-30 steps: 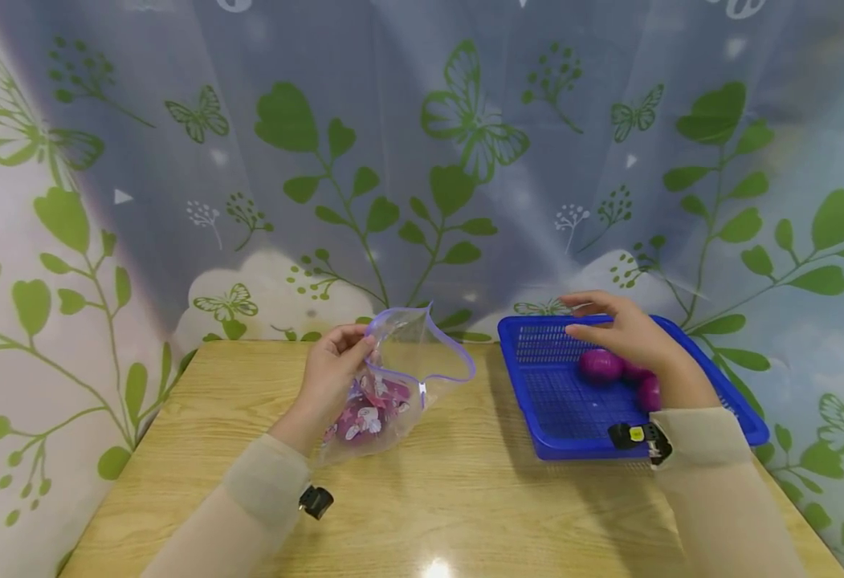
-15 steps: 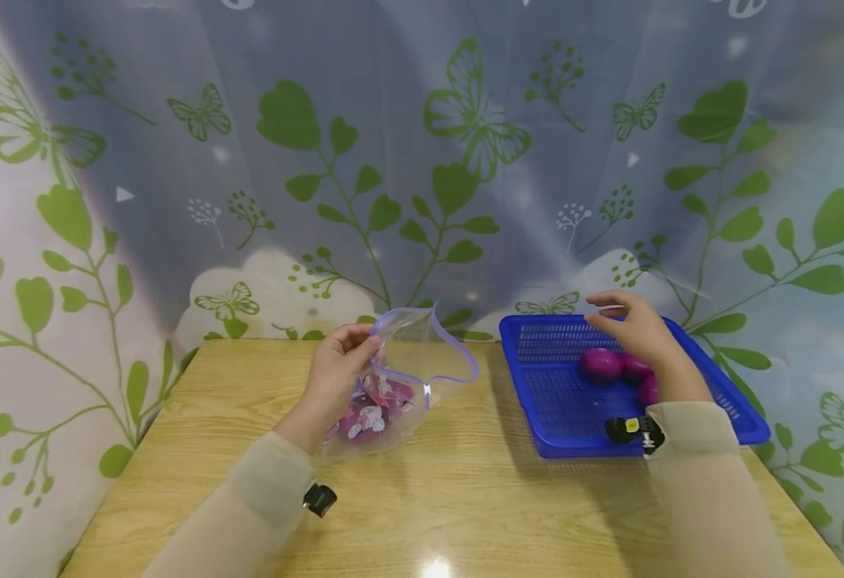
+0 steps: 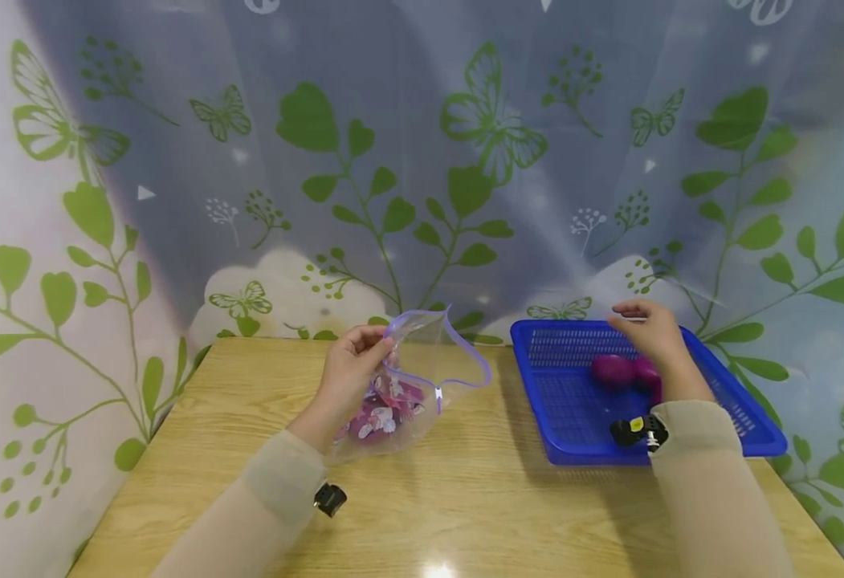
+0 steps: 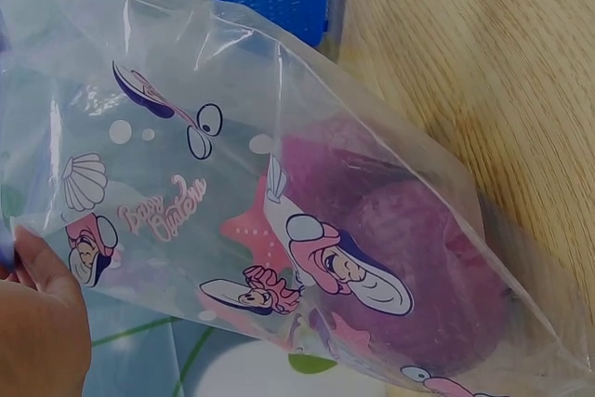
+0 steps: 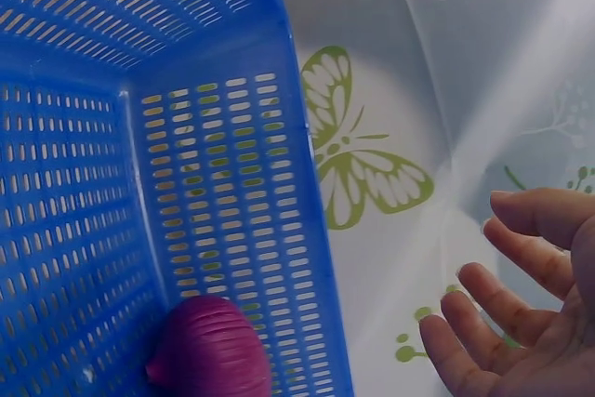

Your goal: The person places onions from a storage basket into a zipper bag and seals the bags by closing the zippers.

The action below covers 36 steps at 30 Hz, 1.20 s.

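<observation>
My left hand (image 3: 352, 365) pinches the purple-edged rim of a clear zip bag (image 3: 410, 405), whose mouth gapes at the top. Inside the bag, behind printed shells and starfish, purple-red onions (image 4: 428, 267) show through at the bottom; the left wrist view has them large and slightly blurred. On the right, my right hand (image 3: 653, 337) hangs over the back of a blue plastic basket (image 3: 566, 405), fingers spread and loosely bent, holding nothing. Below it, several red onions (image 3: 613, 371) lie in the basket, partly hidden by the wrist. The right wrist view shows one onion (image 5: 214, 350) against the basket wall.
The basket stands on the right of a wooden table (image 3: 465, 506), a short gap from the bag. Behind the table hangs a printed curtain (image 3: 407, 160) with green leaves and butterflies, close to the table's back edge.
My right hand has moved right over the basket, away from its left side. The left hand keeps its hold on the bag rim. The head view has shifted slightly.
</observation>
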Each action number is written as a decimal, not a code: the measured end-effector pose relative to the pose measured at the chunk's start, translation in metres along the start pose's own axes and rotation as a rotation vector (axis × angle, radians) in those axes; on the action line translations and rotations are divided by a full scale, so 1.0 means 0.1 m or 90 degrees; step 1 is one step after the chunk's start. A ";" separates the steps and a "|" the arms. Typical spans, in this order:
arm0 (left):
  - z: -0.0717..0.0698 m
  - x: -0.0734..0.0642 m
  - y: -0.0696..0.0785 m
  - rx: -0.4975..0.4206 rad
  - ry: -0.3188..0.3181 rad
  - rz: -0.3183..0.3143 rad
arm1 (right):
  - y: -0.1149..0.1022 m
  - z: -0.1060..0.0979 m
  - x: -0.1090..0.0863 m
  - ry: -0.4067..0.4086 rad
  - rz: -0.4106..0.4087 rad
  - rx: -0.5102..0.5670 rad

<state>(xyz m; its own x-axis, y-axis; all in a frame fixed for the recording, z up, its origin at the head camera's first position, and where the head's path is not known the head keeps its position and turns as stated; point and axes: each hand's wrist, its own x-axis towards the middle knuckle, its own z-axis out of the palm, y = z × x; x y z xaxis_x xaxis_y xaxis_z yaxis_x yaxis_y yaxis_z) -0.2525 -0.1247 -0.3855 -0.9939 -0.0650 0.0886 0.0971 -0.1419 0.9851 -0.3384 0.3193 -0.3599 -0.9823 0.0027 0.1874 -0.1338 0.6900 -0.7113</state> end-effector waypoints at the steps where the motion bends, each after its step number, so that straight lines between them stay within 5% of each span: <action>1: 0.00 0.00 0.00 0.002 0.003 0.000 | 0.01 0.00 0.01 -0.003 0.003 0.000; 13: -0.03 0.01 -0.04 -0.008 0.003 0.008 | 0.25 0.08 0.14 -0.036 0.083 0.028; 24: -0.02 0.00 -0.03 -0.016 0.002 0.009 | 0.47 0.12 0.12 -0.089 0.182 0.176; 36: -0.02 0.00 -0.04 -0.006 0.002 0.016 | 0.71 0.15 0.18 -0.159 0.214 0.171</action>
<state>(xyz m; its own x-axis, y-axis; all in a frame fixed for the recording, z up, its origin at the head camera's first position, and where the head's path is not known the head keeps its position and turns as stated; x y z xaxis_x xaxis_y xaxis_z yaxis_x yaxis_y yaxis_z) -0.2527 -0.1259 -0.3894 -0.9910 -0.0712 0.1131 0.1226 -0.1488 0.9812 -0.3672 0.3580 -0.4173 -0.9738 -0.0031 -0.2275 0.1994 0.4696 -0.8601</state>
